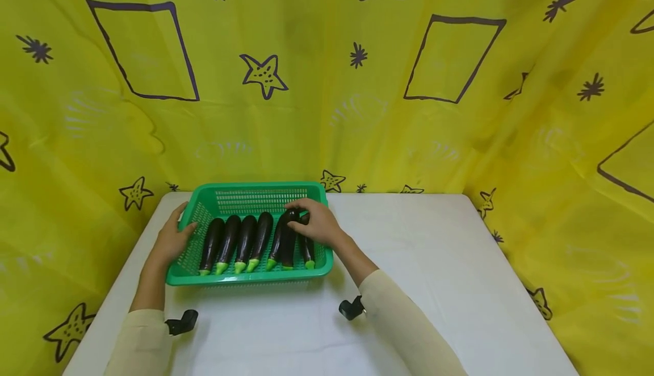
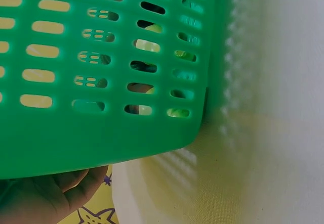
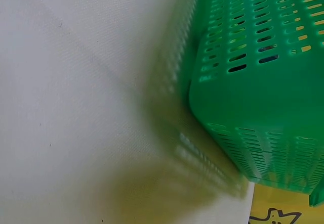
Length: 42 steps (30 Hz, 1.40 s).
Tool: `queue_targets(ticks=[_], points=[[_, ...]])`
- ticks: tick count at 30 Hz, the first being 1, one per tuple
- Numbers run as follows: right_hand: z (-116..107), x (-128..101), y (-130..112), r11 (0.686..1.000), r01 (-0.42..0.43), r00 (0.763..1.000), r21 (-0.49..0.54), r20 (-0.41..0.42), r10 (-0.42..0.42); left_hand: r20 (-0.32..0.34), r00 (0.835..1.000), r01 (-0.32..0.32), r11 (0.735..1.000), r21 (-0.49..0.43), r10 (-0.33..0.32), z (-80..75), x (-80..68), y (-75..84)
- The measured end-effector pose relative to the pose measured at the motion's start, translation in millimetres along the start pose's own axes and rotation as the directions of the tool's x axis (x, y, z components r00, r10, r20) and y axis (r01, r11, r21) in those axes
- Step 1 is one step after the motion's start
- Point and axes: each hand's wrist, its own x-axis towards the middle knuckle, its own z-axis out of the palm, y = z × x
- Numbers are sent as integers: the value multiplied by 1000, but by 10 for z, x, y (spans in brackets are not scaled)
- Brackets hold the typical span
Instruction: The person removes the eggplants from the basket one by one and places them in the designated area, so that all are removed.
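A green slotted basket (image 1: 245,197) sits on the white table (image 1: 460,285), set toward the table's far left part; its far wall stands near the yellow patterned curtain (image 1: 327,92) at the table's rear edge, and its left rim lies close to the table's left edge. Seven dark eggplants lie side by side in the basket, green stem ends toward the near rim; the leftmost eggplant (image 1: 212,245) lies near the left wall; the sixth eggplant (image 1: 289,242) sits on top of its neighbours near the right wall.

The left hand (image 1: 174,237) rests against the basket's left rim, fingers laid along the edge and thumb over it; the left wrist view shows the palm under the basket's outer wall (image 2: 101,143), in contact. The right hand (image 1: 315,221) reaches over the right part of the basket; its fingers curl round the far end of the sixth eggplant, grasping it.

Open room: the table surface right of the basket is bare white out to the right edge; a strip of table lies between the near rim and the person's sleeves. The right wrist view shows the basket's outer corner (image 3: 253,113) and bare table (image 3: 76,107) beside it.
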Motion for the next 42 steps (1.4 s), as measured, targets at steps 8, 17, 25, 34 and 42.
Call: queue_targets(ticks=[8,17,25,34,42], points=[[-31,-10,-12,993,35,998,-116,49,-29,3,1000,4,1000,-5,-4,35,12,7],[-41,19,-15,993,76,997,-92,31,-73,0,1000,15,1000,7,-15,27,13,7],[-11,-19,-8,985,48,998,168,-42,-42,-4,1000,-9,999,35,9,-8,8,-37],[-95,-59,52,934,56,993,354,-119,-14,29,999,-32,999,14,31,39,30,11],[-158,-63,52,870,69,972,489,-229,52,49,998,-34,999,34,32,-10,29,18]])
